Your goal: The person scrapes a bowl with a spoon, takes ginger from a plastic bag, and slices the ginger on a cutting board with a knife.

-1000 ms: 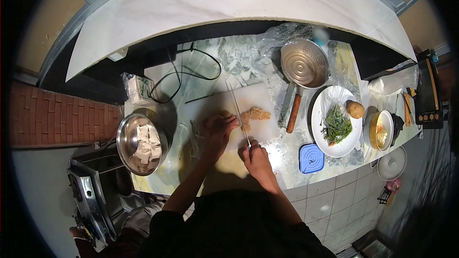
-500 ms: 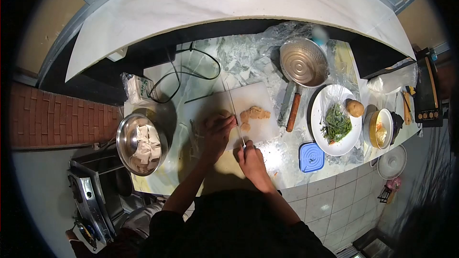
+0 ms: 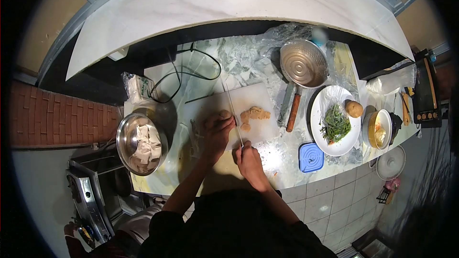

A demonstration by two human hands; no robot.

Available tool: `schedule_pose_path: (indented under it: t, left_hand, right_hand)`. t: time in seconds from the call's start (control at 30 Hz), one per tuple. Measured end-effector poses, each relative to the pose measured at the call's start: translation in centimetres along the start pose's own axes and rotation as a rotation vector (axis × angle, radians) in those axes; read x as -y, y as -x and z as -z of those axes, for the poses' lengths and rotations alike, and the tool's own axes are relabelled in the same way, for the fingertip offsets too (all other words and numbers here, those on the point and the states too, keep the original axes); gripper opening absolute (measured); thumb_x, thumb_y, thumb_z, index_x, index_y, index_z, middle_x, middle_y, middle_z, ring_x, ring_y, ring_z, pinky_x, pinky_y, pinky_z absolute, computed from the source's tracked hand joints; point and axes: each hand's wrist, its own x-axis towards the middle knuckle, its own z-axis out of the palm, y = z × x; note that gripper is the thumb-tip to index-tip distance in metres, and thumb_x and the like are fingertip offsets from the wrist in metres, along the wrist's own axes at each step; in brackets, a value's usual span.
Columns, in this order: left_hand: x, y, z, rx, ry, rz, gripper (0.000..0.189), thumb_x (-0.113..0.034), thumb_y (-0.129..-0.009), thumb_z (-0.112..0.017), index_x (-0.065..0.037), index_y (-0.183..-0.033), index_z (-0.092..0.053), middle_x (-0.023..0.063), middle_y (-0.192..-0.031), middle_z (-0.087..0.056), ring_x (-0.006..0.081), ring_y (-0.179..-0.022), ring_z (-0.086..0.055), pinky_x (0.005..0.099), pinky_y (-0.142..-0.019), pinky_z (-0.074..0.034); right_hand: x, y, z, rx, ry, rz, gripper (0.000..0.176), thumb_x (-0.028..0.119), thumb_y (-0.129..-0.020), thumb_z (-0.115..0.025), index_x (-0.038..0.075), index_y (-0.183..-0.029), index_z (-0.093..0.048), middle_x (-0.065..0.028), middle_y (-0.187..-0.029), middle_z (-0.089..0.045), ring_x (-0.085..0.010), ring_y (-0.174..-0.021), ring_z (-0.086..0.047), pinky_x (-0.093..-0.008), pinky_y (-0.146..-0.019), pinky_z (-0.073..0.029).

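Note:
My right hand [image 3: 250,165] grips the handle of a long knife [image 3: 232,103], its blade pointing away from me across the white cutting board [image 3: 264,134]. Just left of the blade, my left hand [image 3: 218,131] has its fingers curled together on the board over a tan piece of food [image 3: 224,113], mostly hidden beneath them. To the right of the knife lie several thin tan slices [image 3: 256,113], bunched and overlapping. Their exact kind is too small to tell.
Left stands a steel bowl [image 3: 123,136] of white chunks. A saucepan [image 3: 301,64], a white plate [image 3: 340,149] with greens, a potato [image 3: 354,109], a blue coaster-like square [image 3: 311,157] and a tub [image 3: 385,119] are right. A cable [image 3: 213,58] loops behind. Another person's hand [image 3: 71,230] shows lower left.
The knife blade and my left fingertips have shifted very slightly left. The slices stay where they were. At lower left the other person's hand has moved a little.

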Motion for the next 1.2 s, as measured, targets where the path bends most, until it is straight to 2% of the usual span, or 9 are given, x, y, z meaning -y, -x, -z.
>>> schedule_pose_path:
  t: [0.27,0.6,0.63,0.7,0.87,1.1,1.2]
  left_hand:
    - [0.1,0.1,-0.3,-0.030,0.020,-0.007,0.017,-0.015,-0.076,-0.069,-0.017,-0.092,-0.075,-0.0092,-0.099,-0.071,0.0120,-0.099,-0.056,0.0343,-0.093,-0.034]
    - [-0.1,0.0,-0.1,-0.010,-0.034,-0.023,0.017,-0.016,-0.079,-0.068,-0.018,-0.095,-0.075,-0.0103,-0.101,-0.070,0.0119,-0.100,-0.055,0.0346,-0.094,-0.034]
    - [-0.1,0.1,-0.2,0.017,-0.006,0.004,0.017,-0.015,-0.081,-0.067,-0.018,-0.095,-0.075,-0.0101,-0.103,-0.070,0.0141,-0.099,-0.056,0.0349,-0.094,-0.035]
    - [0.2,0.4,-0.4,0.044,0.020,0.033,0.016,-0.014,-0.082,-0.067,-0.018,-0.096,-0.075,-0.0099,-0.104,-0.070,0.0163,-0.097,-0.057,0.0353,-0.094,-0.037]
    - [0.5,0.7,-0.8,0.026,0.038,0.031,0.019,-0.016,-0.080,-0.066,-0.017,-0.096,-0.074,-0.0096,-0.103,-0.070,0.0128,-0.097,-0.054,0.0358,-0.094,-0.034]
    - [0.2,0.3,-0.5,0.010,0.024,0.017,0.019,-0.017,-0.079,-0.067,-0.018,-0.097,-0.074,-0.0108,-0.105,-0.069,0.0129,-0.096,-0.054,0.0351,-0.093,-0.035]
    - [0.3,0.3,-0.7,-0.033,0.000,-0.019,0.020,-0.018,-0.079,-0.067,-0.018,-0.098,-0.074,-0.0114,-0.106,-0.069,0.0130,-0.096,-0.054,0.0347,-0.093,-0.035]
  right_hand:
    - [-0.4,0.0,-0.4,-0.040,0.000,0.027,0.014,0.007,-0.091,-0.050,-0.007,-0.090,-0.048,-0.0295,-0.068,-0.057,-0.0491,-0.067,-0.058,-0.0512,-0.056,-0.045]
    - [-0.7,-0.1,-0.7,-0.044,0.017,0.021,0.017,0.009,-0.093,-0.048,-0.007,-0.089,-0.049,-0.0286,-0.066,-0.057,-0.0488,-0.066,-0.058,-0.0521,-0.056,-0.044]
    - [-0.7,-0.1,-0.6,-0.044,0.018,0.019,0.017,0.009,-0.093,-0.048,-0.007,-0.089,-0.049,-0.0286,-0.066,-0.057,-0.0488,-0.066,-0.058,-0.0521,-0.056,-0.044]
    - [-0.6,-0.1,-0.3,0.057,0.041,-0.054,0.024,0.017,-0.093,-0.050,-0.007,-0.097,-0.051,-0.0315,-0.075,-0.061,-0.0491,-0.072,-0.061,-0.0525,-0.062,-0.050]
    - [0.0,-0.2,0.0,0.049,0.057,-0.051,0.024,0.017,-0.093,-0.050,-0.008,-0.095,-0.051,-0.0315,-0.075,-0.061,-0.0492,-0.072,-0.061,-0.0528,-0.063,-0.050]
    - [-0.8,-0.4,-0.6,0.046,0.073,-0.088,0.028,0.019,-0.094,-0.048,-0.009,-0.092,-0.052,-0.0322,-0.075,-0.061,-0.0488,-0.073,-0.061,-0.0532,-0.064,-0.050]
    - [-1.6,-0.6,-1.1,0.038,0.039,-0.041,0.029,0.019,-0.093,-0.048,-0.009,-0.091,-0.052,-0.0322,-0.076,-0.061,-0.0491,-0.074,-0.061,-0.0532,-0.065,-0.050]
